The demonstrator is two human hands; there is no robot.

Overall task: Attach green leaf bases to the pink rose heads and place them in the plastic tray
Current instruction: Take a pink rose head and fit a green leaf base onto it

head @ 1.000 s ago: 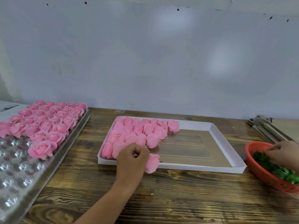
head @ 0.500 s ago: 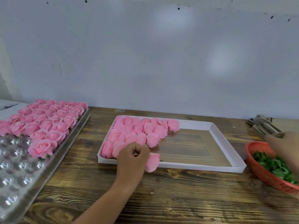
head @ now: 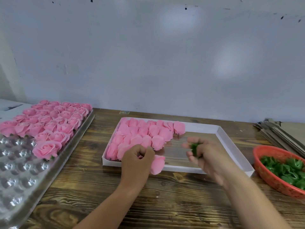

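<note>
Gripping a soft pink foam rose head, my left hand is hovering at the white cardboard box's front edge. My right hand is pinching a small green plastic leaf base.

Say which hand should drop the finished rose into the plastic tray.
Left, probably. The left hand already grips the pink rose head and sits nearer the plastic tray on the left. The right hand holds the green leaf base, farther from the tray.
</note>
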